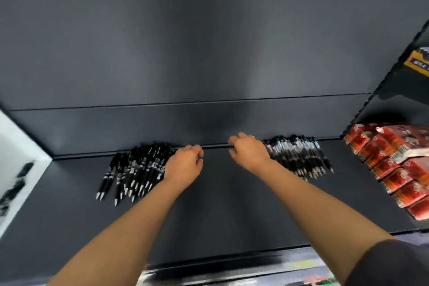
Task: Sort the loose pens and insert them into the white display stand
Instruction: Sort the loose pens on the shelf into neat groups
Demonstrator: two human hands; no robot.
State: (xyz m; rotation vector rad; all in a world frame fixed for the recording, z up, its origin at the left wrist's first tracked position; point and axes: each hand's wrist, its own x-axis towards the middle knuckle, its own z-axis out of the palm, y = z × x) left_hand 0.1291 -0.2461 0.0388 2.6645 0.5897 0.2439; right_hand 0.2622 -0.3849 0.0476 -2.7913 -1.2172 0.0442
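Two heaps of loose pens lie on a dark grey shelf (220, 204). The left heap of black pens (134, 169) has silver tips pointing toward me. The right heap of black pens (299, 158) shows clear barrels. My left hand (185, 165) hovers just right of the left heap with fingers loosely curled and nothing in it. My right hand (248, 151) hangs just left of the right heap, fingers also loosely curled and holding nothing. No white display stand is clearly in view.
Red packaged goods (394, 169) are stacked at the shelf's right end. A yellow box (415, 62) sits on a higher shelf at far right. A white panel (18, 158) with dark blurred shapes borders the left. The dark back wall (209, 42) rises behind the pens.
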